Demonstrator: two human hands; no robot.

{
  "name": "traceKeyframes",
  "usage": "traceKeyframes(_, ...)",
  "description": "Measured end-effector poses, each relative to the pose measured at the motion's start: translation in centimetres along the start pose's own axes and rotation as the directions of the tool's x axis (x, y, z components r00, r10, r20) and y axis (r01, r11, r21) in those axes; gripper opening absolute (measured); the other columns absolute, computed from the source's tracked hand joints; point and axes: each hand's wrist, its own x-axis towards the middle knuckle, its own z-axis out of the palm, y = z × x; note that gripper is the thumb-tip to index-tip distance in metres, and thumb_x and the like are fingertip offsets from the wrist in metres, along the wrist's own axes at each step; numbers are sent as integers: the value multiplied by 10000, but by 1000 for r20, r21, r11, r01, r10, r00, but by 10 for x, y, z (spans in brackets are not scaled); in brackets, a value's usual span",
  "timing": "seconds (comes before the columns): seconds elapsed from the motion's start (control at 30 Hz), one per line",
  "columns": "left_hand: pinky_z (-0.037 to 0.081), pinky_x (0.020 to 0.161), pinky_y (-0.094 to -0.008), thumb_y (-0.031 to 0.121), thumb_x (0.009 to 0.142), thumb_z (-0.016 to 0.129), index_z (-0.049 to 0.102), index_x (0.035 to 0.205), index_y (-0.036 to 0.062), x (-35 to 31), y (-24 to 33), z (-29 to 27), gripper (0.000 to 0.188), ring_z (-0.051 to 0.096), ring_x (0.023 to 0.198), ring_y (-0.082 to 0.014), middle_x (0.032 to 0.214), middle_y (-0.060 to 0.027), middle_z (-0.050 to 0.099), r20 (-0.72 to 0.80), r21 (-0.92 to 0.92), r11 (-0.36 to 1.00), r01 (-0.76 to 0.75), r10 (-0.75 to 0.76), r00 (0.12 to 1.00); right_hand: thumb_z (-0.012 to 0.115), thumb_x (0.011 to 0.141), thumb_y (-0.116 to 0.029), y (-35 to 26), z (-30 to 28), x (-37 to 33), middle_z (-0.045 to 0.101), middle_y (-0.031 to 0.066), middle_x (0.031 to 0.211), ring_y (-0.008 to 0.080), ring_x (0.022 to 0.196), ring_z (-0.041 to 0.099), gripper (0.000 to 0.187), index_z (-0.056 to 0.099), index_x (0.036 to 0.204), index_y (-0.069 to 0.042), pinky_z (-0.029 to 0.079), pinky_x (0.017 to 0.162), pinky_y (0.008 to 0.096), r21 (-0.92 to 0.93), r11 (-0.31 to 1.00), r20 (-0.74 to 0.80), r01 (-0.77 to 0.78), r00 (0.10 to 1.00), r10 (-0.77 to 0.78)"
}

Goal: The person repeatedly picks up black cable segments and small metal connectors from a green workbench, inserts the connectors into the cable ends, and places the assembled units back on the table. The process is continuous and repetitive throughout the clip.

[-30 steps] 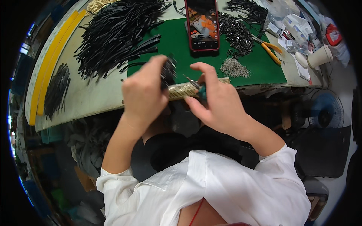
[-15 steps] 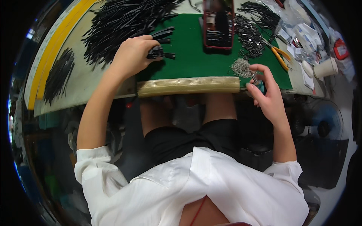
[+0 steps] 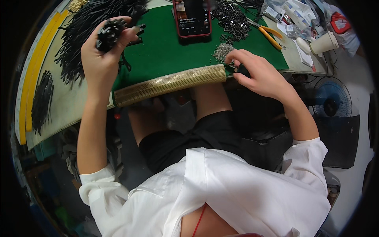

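Head view, only view. Left hand (image 3: 103,55) sits at about 10 o'clock, raised over the surface edge, fingers clamped around a bundle of small black plastic parts (image 3: 108,33). Right hand (image 3: 258,75) sits at about 1 o'clock, fingertips pinched together at the near edge of a small heap of tiny grey metal pieces (image 3: 223,51); a dark object shows under the palm, kind not resolvable.

Key relation: the grey heap lies just beyond the right hand, toward 12 o'clock, touching or nearly touching its fingertips. The bundle is well apart, toward 9 o'clock from that hand. Right hand is the nearer one to the heap. The bundle's long axis cannot be told; it reads as a clump.

Green felt mat (image 3: 169,51) covers the surface between the hands; a gold mesh-patterned padded roll (image 3: 169,83) runs along its near edge, long axis 9-to-3 o'clock.

Whether the right fingertips actually hold a piece: cannot tell, too small. Top of the red-cased phone (image 3: 192,17) is cut off by the frame.
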Motion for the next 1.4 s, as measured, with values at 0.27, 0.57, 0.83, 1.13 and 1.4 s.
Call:
traceKeyframes(0.27, 422, 618, -184, 150, 929, 724, 703, 1130, 11, -13, -31, 4, 245, 584, 695, -38, 867, -18, 727, -98, 59, 998, -33, 39, 994, 612, 857, -89, -6, 5, 10, 621, 138, 1076, 325, 996, 623, 283, 560, 1132, -53, 493, 872, 415, -49, 999, 16, 6, 1000, -6)
traceKeyframes(0.57, 494, 692, -195, 75, 908, 723, 706, 1145, 32, -11, -3, -3, 241, 641, 749, -48, 787, 7, 678, -41, 70, 993, -97, 100, 994, 601, 863, -96, -8, 8, 15, 643, 162, 1055, 356, 974, 640, 259, 566, 1114, -46, 509, 858, 432, -46, 999, -10, 12, 1000, -13)
traceKeyframes(0.83, 463, 668, -206, 68, 917, 708, 657, 1222, -4, -22, 16, -9, 317, 584, 718, -63, 897, -34, 694, 39, 167, 986, -4, -3, 999, 577, 861, -111, -14, 8, 24, 647, 187, 1008, 372, 920, 657, 256, 571, 1108, -45, 525, 828, 456, -71, 997, 10, -6, 1000, 7)
traceKeyframes(1.13, 468, 672, -194, 51, 890, 716, 663, 1142, 7, -32, 30, -5, 262, 592, 720, -40, 780, -6, 676, 71, 12, 999, 32, -33, 997, 598, 855, -76, -20, 4, 33, 653, 160, 1097, 362, 966, 657, 288, 563, 1141, -61, 524, 831, 435, -174, 985, 79, -14, 997, 28)
traceKeyframes(1.4, 452, 653, -203, 13, 869, 691, 654, 1103, -11, -44, 43, 4, 238, 584, 708, -69, 876, -57, 703, 123, 321, 937, -134, 99, 987, 630, 887, -176, -56, -13, 35, 602, 90, 954, 167, 584, 611, 326, 597, 1208, -129, 506, 533, 286, 360, 918, 110, -164, 985, 133)
